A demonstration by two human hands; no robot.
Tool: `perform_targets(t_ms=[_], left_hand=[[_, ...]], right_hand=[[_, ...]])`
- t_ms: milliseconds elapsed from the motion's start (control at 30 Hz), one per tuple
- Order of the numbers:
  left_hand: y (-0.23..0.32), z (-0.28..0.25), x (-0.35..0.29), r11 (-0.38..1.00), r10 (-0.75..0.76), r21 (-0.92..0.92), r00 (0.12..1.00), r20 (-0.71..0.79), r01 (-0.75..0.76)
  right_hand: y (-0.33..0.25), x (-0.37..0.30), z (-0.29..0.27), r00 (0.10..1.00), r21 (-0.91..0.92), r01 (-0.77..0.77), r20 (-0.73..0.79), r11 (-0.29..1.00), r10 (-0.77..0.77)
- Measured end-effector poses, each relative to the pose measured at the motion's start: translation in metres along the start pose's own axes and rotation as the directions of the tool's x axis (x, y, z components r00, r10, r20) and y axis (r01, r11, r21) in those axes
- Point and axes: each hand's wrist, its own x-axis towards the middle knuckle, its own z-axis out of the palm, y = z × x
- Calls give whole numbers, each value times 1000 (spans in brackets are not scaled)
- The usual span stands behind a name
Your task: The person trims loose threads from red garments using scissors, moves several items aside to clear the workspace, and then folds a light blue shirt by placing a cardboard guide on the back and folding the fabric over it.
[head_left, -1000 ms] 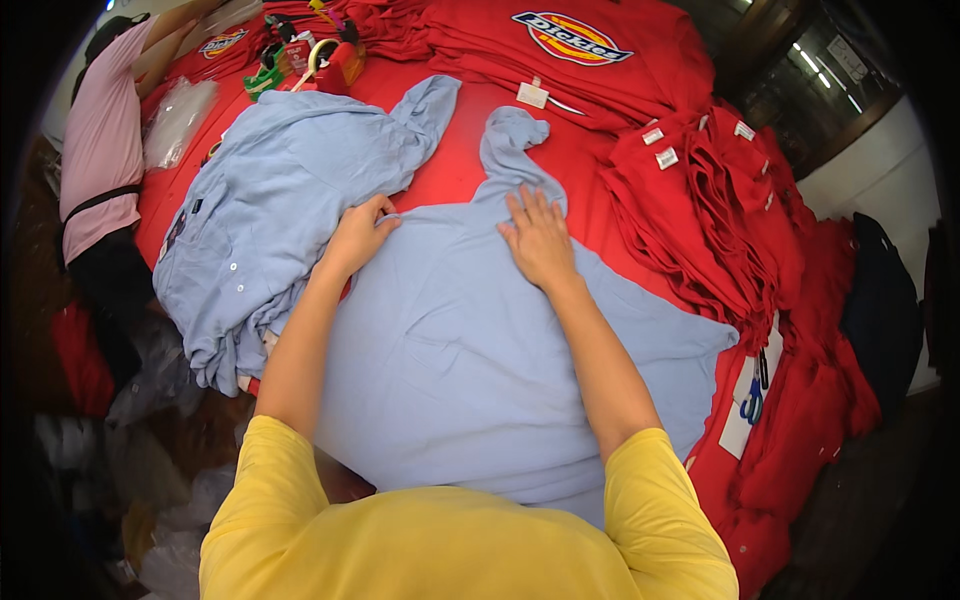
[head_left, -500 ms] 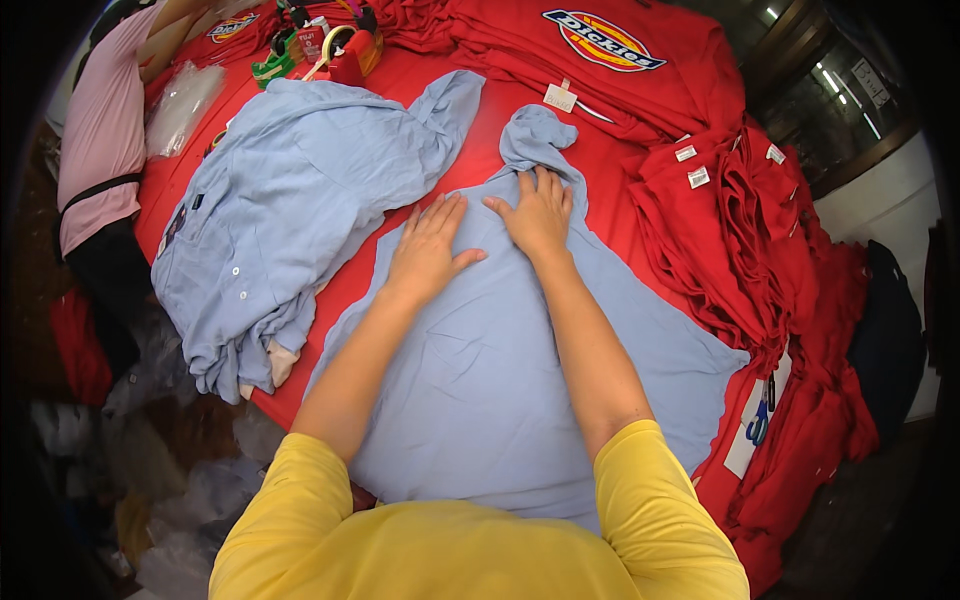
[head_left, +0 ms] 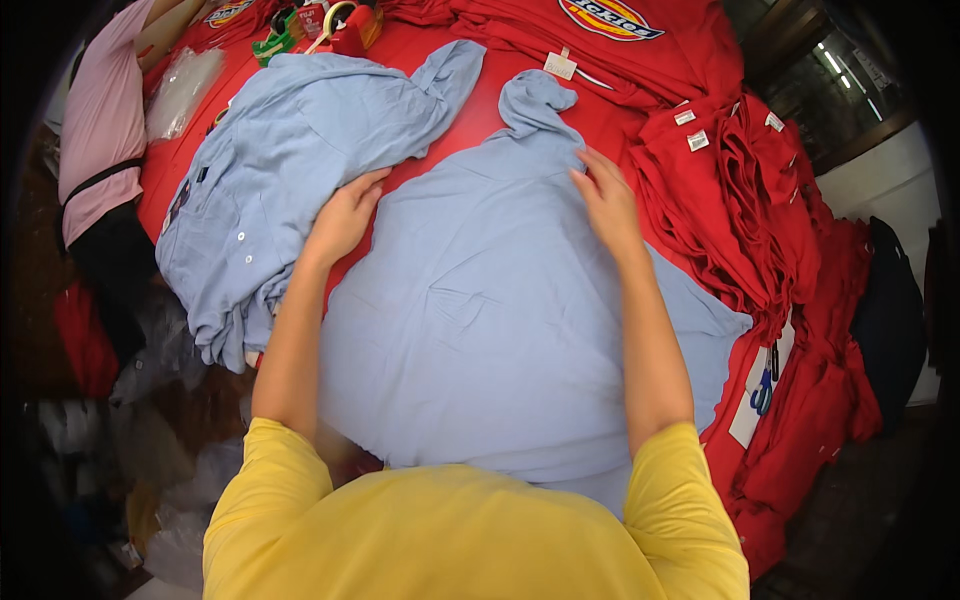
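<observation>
A light blue garment point(head_left: 480, 300) lies spread in front of me on the red-covered table, its narrow gathered end pointing away. At its right edge, near that end, rests my right hand point(head_left: 610, 205), fingers stretched out and apart from the thumb. My left hand point(head_left: 345, 218) is by its upper left edge, between it and a second light blue garment point(head_left: 290, 150). Its fingers point toward the spread cloth and look extended, with nothing seen in them. The second garment lies loosely heaped to the left, with white buttons showing.
Red garments point(head_left: 720, 210) are piled along the right and far side. Blue-handled scissors point(head_left: 763, 393) lie on white card at right. A tape dispenser point(head_left: 345, 35) stands at the far edge, near a clear plastic bag point(head_left: 185, 90). A person in pink point(head_left: 105, 140) stands at far left.
My hands have moved apart from the middle of the spread garment, left hand to its left edge, right hand to its right edge. The whole view has shifted slightly.
</observation>
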Motion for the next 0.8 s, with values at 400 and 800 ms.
perform_targets(t_ms=[400, 800], left_hand=[[-40, 25, -20, 810, 335, 526, 941, -54, -258], [-3, -7, -235, 840, -237, 469, 962, -135, 273]], right_hand=[[10, -371, -136, 869, -654, -494, -378, 572, 318], [-104, -476, -170, 569, -399, -788, -184, 468, 801]])
